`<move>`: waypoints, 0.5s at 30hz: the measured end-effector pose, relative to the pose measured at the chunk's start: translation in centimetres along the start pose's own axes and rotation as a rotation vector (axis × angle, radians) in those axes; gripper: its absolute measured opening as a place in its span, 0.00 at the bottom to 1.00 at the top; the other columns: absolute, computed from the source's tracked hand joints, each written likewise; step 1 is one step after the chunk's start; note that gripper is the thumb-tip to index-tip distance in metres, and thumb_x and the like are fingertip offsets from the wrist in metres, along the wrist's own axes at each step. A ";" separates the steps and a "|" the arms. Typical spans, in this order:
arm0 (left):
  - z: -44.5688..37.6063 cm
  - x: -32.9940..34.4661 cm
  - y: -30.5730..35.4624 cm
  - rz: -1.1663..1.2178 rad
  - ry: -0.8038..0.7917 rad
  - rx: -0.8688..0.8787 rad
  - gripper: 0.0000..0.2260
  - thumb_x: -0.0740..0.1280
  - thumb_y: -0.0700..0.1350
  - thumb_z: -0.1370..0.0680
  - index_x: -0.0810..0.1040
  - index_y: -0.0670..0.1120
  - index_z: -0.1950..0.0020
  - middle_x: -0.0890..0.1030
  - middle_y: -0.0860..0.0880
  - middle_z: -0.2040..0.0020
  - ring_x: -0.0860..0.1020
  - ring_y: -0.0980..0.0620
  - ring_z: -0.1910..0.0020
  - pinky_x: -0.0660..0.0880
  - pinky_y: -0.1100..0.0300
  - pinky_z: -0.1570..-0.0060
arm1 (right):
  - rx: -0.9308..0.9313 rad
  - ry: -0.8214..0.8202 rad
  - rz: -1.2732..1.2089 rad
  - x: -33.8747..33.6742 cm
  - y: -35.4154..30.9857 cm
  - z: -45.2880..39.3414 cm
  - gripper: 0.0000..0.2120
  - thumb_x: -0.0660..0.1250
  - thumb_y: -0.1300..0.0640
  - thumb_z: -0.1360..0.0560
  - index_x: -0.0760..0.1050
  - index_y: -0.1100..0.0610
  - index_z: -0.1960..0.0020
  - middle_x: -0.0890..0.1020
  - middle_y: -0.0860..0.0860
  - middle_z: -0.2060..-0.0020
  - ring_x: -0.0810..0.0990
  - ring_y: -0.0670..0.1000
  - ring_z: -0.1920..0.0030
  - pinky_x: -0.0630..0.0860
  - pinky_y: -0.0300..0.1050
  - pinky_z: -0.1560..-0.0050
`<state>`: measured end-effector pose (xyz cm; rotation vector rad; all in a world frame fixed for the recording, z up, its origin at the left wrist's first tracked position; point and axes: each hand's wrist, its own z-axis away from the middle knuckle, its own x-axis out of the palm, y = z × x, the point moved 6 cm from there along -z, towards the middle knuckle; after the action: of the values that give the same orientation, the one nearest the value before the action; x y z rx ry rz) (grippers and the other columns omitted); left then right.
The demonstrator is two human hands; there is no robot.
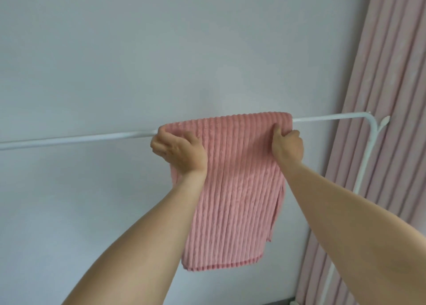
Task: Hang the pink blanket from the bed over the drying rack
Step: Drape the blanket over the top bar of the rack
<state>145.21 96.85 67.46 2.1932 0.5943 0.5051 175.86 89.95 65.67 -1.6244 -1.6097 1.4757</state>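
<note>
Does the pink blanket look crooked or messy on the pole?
Nothing much stands out. The blanket hangs over the white pole, with both hands gripping its top corners. Its right edge looks slightly uneven lower down, that's all.

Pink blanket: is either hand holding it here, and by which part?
Both hold it. The left hand grips the pink blanket at its top left corner, the right hand at its top right edge, where it folds over the white rack bar.
</note>
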 end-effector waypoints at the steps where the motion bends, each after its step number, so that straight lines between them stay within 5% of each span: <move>1: 0.0 -0.5 -0.5 0.095 0.034 -0.136 0.14 0.58 0.42 0.20 0.71 0.37 0.37 0.72 0.39 0.41 0.73 0.38 0.43 0.70 0.53 0.44 | -0.023 0.024 0.009 0.2 -0.2 0.5 0.26 0.55 0.41 0.20 0.69 0.64 0.39 0.77 0.61 0.43 0.77 0.64 0.43 0.72 0.54 0.46; 3: 0.2 -0.9 -2.3 0.141 0.001 -0.410 0.12 0.54 0.40 0.17 0.74 0.39 0.41 0.77 0.44 0.48 0.77 0.41 0.49 0.72 0.55 0.49 | -0.067 0.077 0.064 -0.1 -0.8 0.9 0.16 0.54 0.51 0.18 0.70 0.63 0.41 0.78 0.62 0.44 0.76 0.64 0.43 0.72 0.54 0.48; 6: -0.4 -1.2 -4.2 0.138 -0.164 -0.462 0.15 0.55 0.34 0.23 0.80 0.43 0.46 0.79 0.50 0.54 0.79 0.43 0.48 0.74 0.55 0.49 | -0.151 0.195 0.117 -1.8 -3.3 -0.3 0.14 0.53 0.59 0.20 0.75 0.62 0.43 0.79 0.62 0.46 0.77 0.64 0.44 0.72 0.52 0.49; 10: -1.7 0.2 -6.4 0.106 -0.462 -0.485 0.29 0.62 0.37 0.26 0.67 0.47 0.25 0.73 0.44 0.31 0.74 0.44 0.34 0.73 0.49 0.34 | -0.177 0.240 0.128 -3.4 -6.5 -2.9 0.16 0.53 0.55 0.19 0.77 0.59 0.42 0.79 0.59 0.44 0.75 0.62 0.43 0.70 0.53 0.45; 12: -1.5 1.5 -7.2 0.176 -0.649 -0.529 0.37 0.65 0.40 0.31 0.62 0.48 0.21 0.74 0.43 0.31 0.78 0.43 0.37 0.77 0.44 0.38 | -0.092 0.324 0.206 -3.1 -7.4 -1.5 0.15 0.56 0.55 0.20 0.72 0.59 0.38 0.73 0.59 0.41 0.70 0.62 0.41 0.66 0.56 0.43; 15: -1.0 2.2 -7.7 0.096 -0.790 -0.403 0.21 0.62 0.42 0.35 0.80 0.46 0.44 0.84 0.44 0.53 0.84 0.43 0.54 0.82 0.43 0.50 | -0.316 0.375 0.103 0.1 -9.3 7.2 0.19 0.62 0.48 0.26 0.69 0.59 0.41 0.71 0.57 0.44 0.69 0.58 0.44 0.65 0.54 0.43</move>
<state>144.53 103.11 62.48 1.8281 -0.0431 -0.2000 165.42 89.61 71.04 -2.0385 -1.6151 0.9152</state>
